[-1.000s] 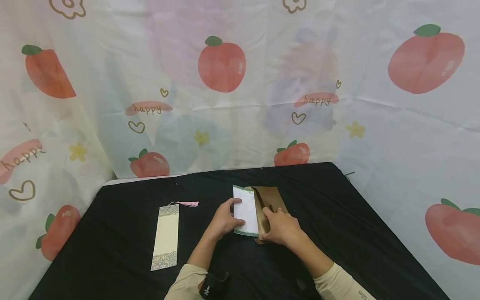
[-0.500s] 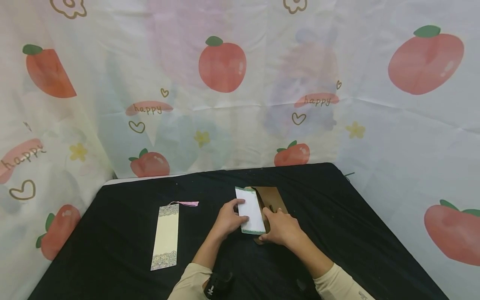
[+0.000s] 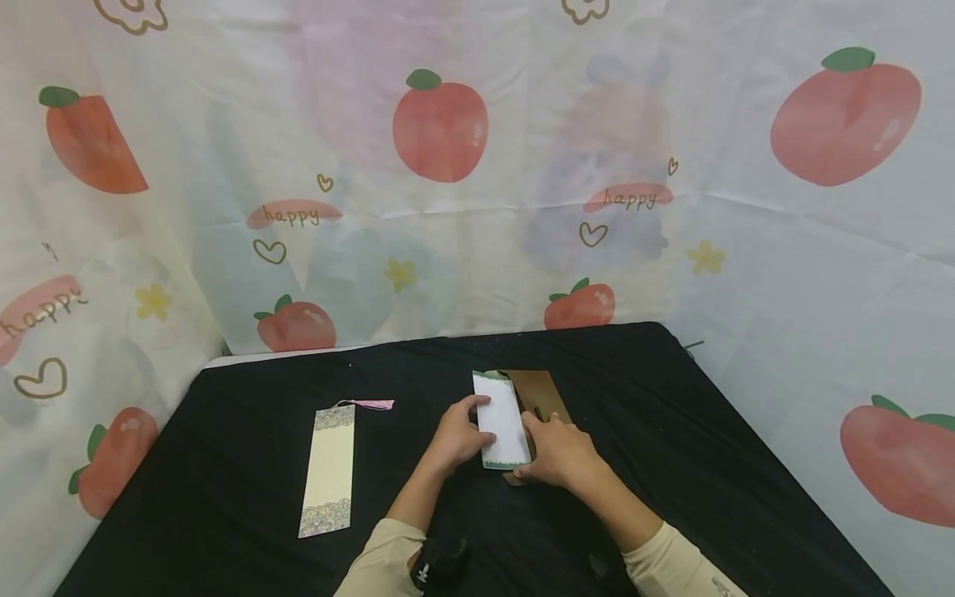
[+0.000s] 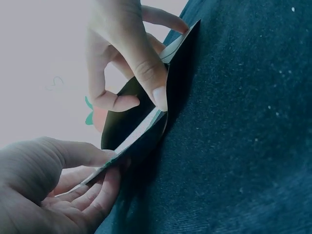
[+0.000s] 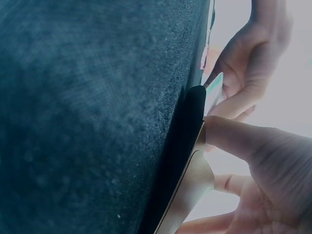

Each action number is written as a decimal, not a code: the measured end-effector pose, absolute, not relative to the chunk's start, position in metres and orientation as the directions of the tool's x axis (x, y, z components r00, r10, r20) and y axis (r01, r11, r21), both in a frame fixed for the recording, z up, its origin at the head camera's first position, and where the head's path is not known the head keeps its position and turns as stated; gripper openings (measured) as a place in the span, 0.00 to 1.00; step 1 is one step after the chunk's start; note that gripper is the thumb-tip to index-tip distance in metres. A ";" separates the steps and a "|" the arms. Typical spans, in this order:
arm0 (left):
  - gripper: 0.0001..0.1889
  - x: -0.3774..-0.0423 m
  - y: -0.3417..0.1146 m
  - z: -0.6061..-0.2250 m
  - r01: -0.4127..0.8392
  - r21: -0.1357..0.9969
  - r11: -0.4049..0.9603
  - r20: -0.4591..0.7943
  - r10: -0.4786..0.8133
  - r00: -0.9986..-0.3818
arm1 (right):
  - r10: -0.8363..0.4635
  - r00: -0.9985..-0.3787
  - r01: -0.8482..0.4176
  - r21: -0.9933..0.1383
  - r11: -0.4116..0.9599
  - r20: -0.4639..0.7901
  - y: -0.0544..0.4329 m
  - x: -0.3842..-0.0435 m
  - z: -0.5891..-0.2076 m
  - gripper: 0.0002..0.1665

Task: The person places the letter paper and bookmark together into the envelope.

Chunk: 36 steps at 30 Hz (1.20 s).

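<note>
My left hand (image 3: 458,433) pinches a white card (image 3: 503,424) with green borders by its left side, thumb on top. Its right edge reaches into the mouth of a brown paper envelope (image 3: 539,388). On the envelope's near right part, my right hand (image 3: 558,452) grips the paper and spreads the mouth. The left wrist view shows the card's edge between the envelope's two gaping sides, with the right thumb (image 4: 158,92) at the mouth's corner. How deep the card sits is hidden. In the right wrist view, the envelope (image 5: 194,187) lies between thumb and fingers.
A cream bookmark (image 3: 328,468) with patterned ends and a pink tassel (image 3: 373,405) lies to the left on the black cloth (image 3: 246,464). Behind the table hangs a fruit-printed curtain (image 3: 477,240). A black wrist strap (image 3: 442,562) is on the left forearm.
My left hand has moved right with the card, which now covers more of the envelope's left part. The right hand stays in nearly the same place on the envelope. The bookmark has not moved.
</note>
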<state>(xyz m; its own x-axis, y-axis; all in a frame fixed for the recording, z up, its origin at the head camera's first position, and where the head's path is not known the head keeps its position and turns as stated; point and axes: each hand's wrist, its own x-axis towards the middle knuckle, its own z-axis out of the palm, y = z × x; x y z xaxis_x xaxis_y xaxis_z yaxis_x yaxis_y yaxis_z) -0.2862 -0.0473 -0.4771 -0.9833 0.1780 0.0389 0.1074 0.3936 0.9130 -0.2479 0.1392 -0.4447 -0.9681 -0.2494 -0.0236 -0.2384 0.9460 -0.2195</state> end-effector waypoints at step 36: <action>0.25 -0.300 -0.037 -0.478 0.119 0.935 0.333 0.081 0.126 -0.989 | -0.255 -0.967 -0.244 -0.202 0.949 -0.028 0.138 -0.249 -0.443 0.46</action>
